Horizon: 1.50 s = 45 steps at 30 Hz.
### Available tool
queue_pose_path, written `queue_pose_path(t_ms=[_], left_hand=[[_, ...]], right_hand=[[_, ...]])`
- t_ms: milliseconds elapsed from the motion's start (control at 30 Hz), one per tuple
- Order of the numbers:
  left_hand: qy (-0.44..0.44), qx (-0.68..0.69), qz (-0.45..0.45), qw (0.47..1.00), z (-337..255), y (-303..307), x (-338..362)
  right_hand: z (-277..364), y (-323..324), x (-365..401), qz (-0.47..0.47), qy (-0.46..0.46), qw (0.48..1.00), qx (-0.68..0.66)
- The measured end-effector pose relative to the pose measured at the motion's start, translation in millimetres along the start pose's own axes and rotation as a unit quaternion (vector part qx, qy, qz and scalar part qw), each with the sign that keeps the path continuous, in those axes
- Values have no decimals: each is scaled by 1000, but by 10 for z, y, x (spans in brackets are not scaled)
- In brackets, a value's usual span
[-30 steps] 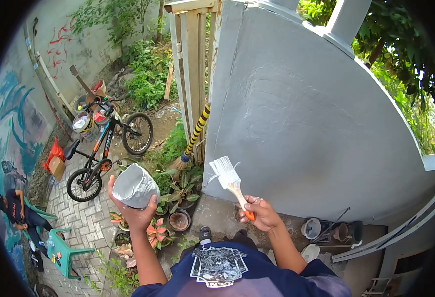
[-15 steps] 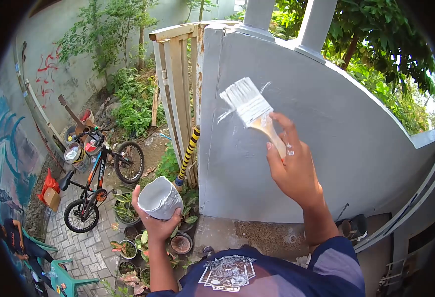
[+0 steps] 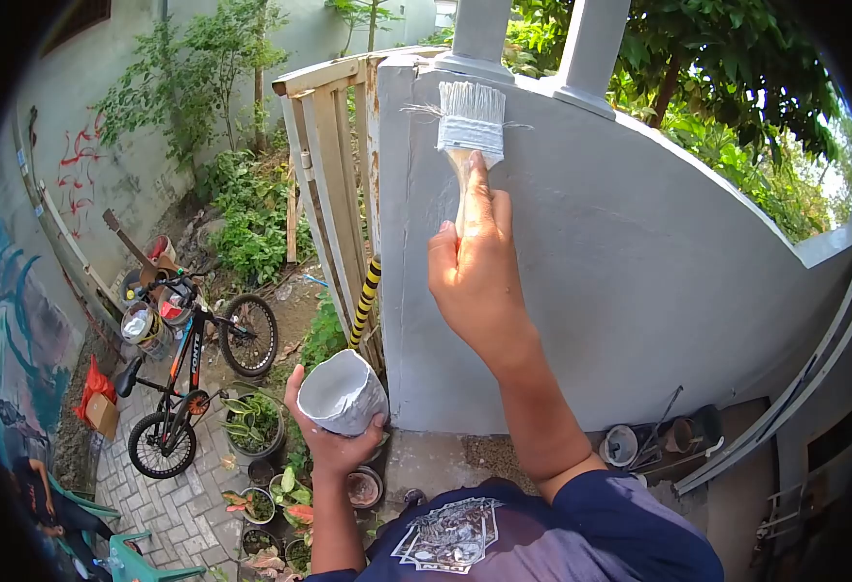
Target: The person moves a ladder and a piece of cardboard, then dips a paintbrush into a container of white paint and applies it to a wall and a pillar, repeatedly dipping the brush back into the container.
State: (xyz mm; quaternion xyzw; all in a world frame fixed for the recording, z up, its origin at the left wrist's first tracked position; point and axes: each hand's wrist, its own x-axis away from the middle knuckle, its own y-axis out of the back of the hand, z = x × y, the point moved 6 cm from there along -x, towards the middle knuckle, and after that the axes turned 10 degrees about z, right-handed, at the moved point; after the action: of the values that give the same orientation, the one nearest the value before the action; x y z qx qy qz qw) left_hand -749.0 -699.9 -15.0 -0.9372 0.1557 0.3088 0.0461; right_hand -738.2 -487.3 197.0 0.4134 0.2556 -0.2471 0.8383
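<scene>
My right hand (image 3: 479, 267) is closed round the wooden handle of a wide paintbrush (image 3: 472, 121), index finger stretched along it. The brush points up, its white-coated bristles over the upper left part of the grey wall (image 3: 601, 281), just below the base of a post. Stray bristles stick out at both sides. Lower down, my left hand (image 3: 334, 441) grips a paint-crusted cup (image 3: 344, 393) from below, thumb and fingers on either side. The cup is tilted so its pale inside shows.
A cream metal gate (image 3: 334, 184) adjoins the wall's left edge, with a black-and-yellow striped pole (image 3: 364, 301) beside it. Potted plants (image 3: 253, 422) and a bicycle (image 3: 193, 359) stand on the left. A person (image 3: 43, 500) is at lower left. Buckets (image 3: 619, 445) sit at the wall's foot.
My right hand has moved up and left with the paintbrush, which has turned from leaning left to nearly upright. My left hand still holds the cup, now slightly lower and further right.
</scene>
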Motion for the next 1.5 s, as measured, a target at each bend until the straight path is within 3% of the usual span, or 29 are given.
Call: queue_pose_path(t_ms=[333, 433, 633, 700, 900, 1000, 1167, 1267, 1333, 1500], left_hand=[[-7, -38, -24, 999, 2, 152, 25], [18, -6, -36, 999, 28, 163, 29], [48, -9, -35, 998, 105, 212, 58], [38, -13, -34, 999, 93, 245, 36], [35, -15, -30, 999, 127, 273, 39], [32, 4, -27, 999, 140, 268, 23], [25, 8, -31, 999, 86, 256, -1], [21, -5, -34, 999, 46, 236, -16], [23, 7, -34, 999, 63, 234, -9], [14, 2, -29, 999, 81, 243, 10]], right_hand=[[-130, -179, -221, -33, -26, 998, -38], [-252, -225, -225, -13, -50, 998, 29], [-545, -432, 341, 126, -93, 985, 73], [-752, -509, 583, 215, -144, 962, 91], [-1073, -517, 801, 330, -197, 920, 78], [-836, -147, 450, 323, -185, 927, 46], [-160, 602, -272, 193, -94, 975, 55], [123, 736, -496, 115, -18, 990, 77], [253, 791, -542, 16, 86, 982, 168], [-69, 496, -294, 46, 36, 989, 132]])
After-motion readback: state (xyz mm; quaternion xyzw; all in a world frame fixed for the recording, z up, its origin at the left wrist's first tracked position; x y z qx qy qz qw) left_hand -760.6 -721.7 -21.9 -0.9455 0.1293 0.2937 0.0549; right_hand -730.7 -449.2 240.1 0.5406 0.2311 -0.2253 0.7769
